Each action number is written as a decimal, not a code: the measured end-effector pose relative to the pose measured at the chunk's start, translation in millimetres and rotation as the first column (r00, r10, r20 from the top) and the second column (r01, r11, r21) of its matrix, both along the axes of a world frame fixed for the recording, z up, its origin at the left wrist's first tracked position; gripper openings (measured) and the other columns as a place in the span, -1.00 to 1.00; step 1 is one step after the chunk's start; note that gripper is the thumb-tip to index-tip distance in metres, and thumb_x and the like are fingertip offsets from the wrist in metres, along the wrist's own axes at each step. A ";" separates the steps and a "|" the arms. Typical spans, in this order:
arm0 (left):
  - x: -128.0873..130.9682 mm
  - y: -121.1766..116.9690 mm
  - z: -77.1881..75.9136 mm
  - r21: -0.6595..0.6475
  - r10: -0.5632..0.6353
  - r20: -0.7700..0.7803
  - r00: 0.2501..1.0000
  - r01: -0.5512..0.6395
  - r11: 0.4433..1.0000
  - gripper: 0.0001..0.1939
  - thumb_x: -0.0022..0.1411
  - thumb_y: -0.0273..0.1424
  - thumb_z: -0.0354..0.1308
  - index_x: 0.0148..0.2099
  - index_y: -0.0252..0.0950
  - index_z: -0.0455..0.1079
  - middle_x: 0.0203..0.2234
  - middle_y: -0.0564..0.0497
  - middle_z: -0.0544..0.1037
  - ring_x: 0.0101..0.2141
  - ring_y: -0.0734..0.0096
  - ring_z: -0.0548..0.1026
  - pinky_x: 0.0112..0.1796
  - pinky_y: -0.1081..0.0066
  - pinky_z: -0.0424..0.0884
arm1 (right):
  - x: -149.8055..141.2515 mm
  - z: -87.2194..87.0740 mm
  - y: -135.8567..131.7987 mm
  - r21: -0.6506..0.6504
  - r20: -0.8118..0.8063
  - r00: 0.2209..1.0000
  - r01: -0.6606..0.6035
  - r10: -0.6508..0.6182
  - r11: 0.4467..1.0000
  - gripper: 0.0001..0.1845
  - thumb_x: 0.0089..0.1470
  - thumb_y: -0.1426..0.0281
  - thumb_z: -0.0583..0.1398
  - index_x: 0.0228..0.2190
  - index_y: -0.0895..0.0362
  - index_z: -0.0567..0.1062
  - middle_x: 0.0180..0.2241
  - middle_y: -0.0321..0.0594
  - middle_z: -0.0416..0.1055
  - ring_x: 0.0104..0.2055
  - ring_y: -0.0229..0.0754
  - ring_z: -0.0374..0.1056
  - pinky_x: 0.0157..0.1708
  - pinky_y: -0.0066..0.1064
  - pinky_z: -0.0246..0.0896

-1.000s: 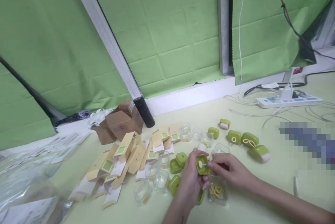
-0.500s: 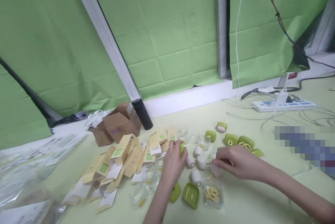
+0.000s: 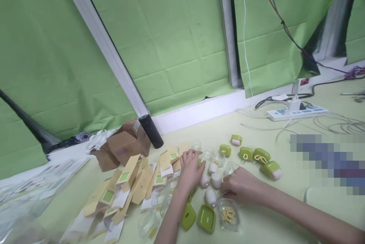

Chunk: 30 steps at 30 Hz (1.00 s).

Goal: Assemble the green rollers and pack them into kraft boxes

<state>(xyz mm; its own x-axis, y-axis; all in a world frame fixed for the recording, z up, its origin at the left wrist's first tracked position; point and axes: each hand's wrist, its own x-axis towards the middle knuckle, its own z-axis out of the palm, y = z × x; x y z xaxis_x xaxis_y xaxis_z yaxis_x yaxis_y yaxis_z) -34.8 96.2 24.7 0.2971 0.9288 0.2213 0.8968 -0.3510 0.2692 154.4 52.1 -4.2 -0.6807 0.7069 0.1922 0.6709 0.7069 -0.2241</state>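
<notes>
My left hand (image 3: 191,169) is curled round a small green case (image 3: 199,163), of which only a sliver shows between thumb and fingers. White rounded pieces (image 3: 216,180) lie between my two hands. My right hand (image 3: 241,187) has its fingers closed and bent down beside them; what they hold, if anything, is hidden. Just below it sits a clear container (image 3: 238,224) with yellow loops (image 3: 228,214) inside. Nearer me are an open green tray-like shell (image 3: 206,218) and a green shell with a dark slot (image 3: 188,216).
Green cases with yellow loops (image 3: 261,155) lie right of centre. Folded cardboard sleeves (image 3: 139,183) and clear cups (image 3: 148,224) spread to the left. Behind stand a brown carton (image 3: 128,143) and a black bottle (image 3: 151,131). A power strip (image 3: 298,113) with cables lies at the back right.
The view has shifted, so the scene sits slightly further left. My right hand has come lower and closer to the white pieces. My left hand stays by the green case.
</notes>
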 end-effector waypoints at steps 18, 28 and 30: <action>107.8 83.2 5.5 -0.239 -0.209 0.156 0.965 0.242 0.940 -0.68 0.26 -0.29 0.06 0.03 -0.29 0.29 -0.05 -0.08 0.41 -0.13 0.28 0.44 -0.15 0.15 0.42 | 5.0 6.6 -3.5 0.099 0.011 0.997 0.069 -0.071 0.993 -0.93 -0.04 0.40 0.22 -0.45 0.08 0.53 -0.48 -0.26 0.47 -0.59 -0.28 0.23 -0.61 -0.40 -0.27; 36.3 12.0 37.5 -0.213 0.138 0.941 0.310 0.225 0.951 -0.54 0.19 -0.04 -0.03 -0.08 -0.32 0.27 -0.26 -0.08 0.48 -0.40 0.44 0.46 -0.46 0.47 0.36 | 4.4 10.7 -3.7 0.063 -0.034 0.997 0.074 -0.072 0.995 -0.90 -0.07 0.43 0.19 -0.52 0.11 0.54 -0.37 -0.29 0.37 -0.60 -0.37 0.15 -0.63 -0.44 -0.26; 19.3 -10.1 32.4 -0.269 0.236 0.957 0.168 0.214 0.939 -0.52 0.16 0.00 -0.01 -0.13 -0.33 0.28 -0.34 -0.08 0.50 -0.49 0.49 0.42 -0.51 0.50 0.32 | 10.2 18.2 -8.3 0.044 -0.069 0.994 0.087 -0.084 0.995 -0.88 -0.05 0.43 0.17 -0.47 0.08 0.54 -0.40 -0.32 0.34 -0.56 -0.36 0.19 -0.61 -0.47 -0.20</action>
